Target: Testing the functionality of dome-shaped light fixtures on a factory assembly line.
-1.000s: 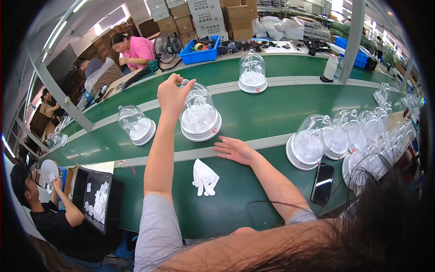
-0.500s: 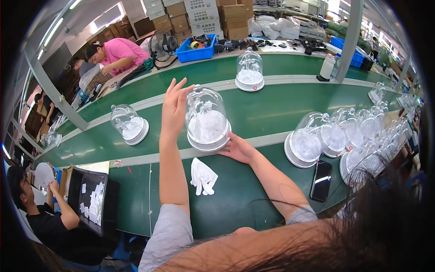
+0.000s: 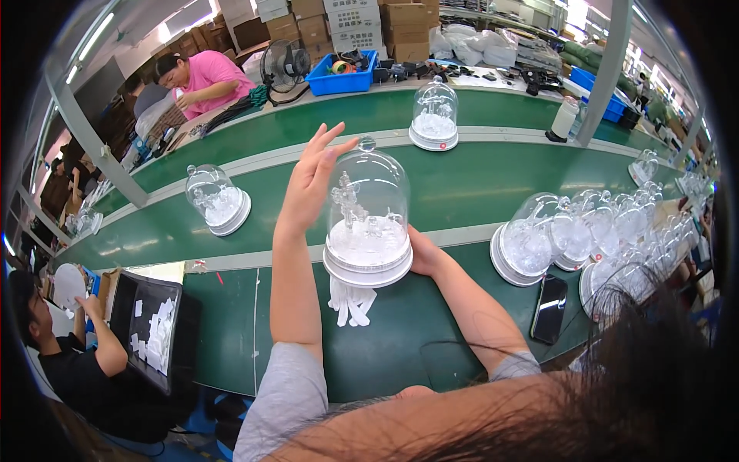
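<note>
On the head feed, I see the clear dome [image 3: 369, 208] upright on its round white base [image 3: 368, 266], directly in front of me; the base hides part of a white glove [image 3: 352, 304] on the green bench [image 3: 416, 339]. I have the left hand [image 3: 309, 183] spread, forefinger at the dome's knob [image 3: 366, 143]. The right hand [image 3: 423, 252] is at the base's right side; its fingertips are hidden, so I cannot tell their grip. Rightward lies a black smartphone [image 3: 549, 308], near clustered similar domes [image 3: 603, 229].
</note>
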`<state>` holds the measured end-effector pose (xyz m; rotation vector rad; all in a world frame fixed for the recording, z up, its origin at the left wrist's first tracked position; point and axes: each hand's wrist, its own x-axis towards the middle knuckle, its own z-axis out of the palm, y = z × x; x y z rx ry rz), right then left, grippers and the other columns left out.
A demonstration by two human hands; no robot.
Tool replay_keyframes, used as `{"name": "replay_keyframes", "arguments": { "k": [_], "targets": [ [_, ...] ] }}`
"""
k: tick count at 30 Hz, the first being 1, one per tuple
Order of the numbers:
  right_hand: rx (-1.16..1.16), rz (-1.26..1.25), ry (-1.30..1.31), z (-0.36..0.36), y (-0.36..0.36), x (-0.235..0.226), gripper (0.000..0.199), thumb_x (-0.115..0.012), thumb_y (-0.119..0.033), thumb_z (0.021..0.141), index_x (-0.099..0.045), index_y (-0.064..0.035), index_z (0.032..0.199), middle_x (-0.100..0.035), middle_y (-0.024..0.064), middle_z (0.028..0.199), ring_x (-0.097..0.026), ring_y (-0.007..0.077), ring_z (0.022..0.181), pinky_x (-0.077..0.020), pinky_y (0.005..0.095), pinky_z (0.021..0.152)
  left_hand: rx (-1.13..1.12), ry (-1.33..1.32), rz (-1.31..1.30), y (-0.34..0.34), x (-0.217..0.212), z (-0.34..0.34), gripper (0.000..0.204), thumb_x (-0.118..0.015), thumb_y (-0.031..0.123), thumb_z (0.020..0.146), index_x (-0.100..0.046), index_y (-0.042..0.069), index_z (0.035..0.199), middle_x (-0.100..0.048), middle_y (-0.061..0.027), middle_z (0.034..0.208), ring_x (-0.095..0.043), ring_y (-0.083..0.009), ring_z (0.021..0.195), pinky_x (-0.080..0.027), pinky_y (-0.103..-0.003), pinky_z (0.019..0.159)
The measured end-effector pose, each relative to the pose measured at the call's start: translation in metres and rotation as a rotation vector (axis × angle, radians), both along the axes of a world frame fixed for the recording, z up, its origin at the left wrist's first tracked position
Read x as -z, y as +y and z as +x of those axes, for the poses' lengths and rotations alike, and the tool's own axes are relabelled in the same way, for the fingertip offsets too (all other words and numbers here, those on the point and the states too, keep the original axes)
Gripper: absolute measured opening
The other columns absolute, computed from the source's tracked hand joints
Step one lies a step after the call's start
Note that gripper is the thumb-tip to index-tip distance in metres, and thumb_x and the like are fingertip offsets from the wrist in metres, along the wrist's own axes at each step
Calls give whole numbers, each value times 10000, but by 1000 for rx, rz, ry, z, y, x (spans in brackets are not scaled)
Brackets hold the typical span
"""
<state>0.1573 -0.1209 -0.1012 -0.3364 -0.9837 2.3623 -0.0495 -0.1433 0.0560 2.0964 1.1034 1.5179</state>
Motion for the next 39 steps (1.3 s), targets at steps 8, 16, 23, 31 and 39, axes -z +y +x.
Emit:
{"name": "replay_keyframes", "arguments": {
  "k": [8,16,23,31,39],
  "targets": [
    [35,-37,25,0,5,8,583,-267,-452,1014,-327,-44,1426,-414,109,1431,-423,243,1299,-347,405,1082,-39,42,-6,-2,1,6,385,-429,333,995,-638,84,1202,-478,-154,1385,-255,-332,1392,-204,-442,1114],
    [49,-76,5,2,4,8,553,-320,-424,1013,-390,-22,1386,-451,130,1398,-475,255,1250,-378,396,1064,13,34,-24,3,2,7,400,-375,320,1010,-607,96,1247,-469,-133,1398,-252,-332,1393,-204,-429,1118],
    [107,-186,-59,1,3,3,479,-386,-346,1008,-473,14,1311,-546,149,1297,-562,244,1150,-448,373,1004,70,66,-17,2,6,16,402,-359,323,1012,-594,122,1269,-447,-131,1416,-246,-336,1394,-198,-436,1121],
    [76,-205,95,3,4,-4,397,-462,-254,974,-511,15,1262,-583,163,1238,-630,261,1045,-529,384,914,47,92,-7,1,8,38,408,-392,338,1000,-537,140,1326,-429,-151,1427,-254,-361,1389,-203,-453,1119],
    [78,-160,208,6,8,6,410,-438,-253,986,-487,4,1301,-548,157,1295,-574,266,1138,-456,398,1002,-81,-152,150,-6,1,38,324,-712,121,796,-550,35,1063,-575,-51,962,-550,-161,988,-400,-304,937]
  ]
}}
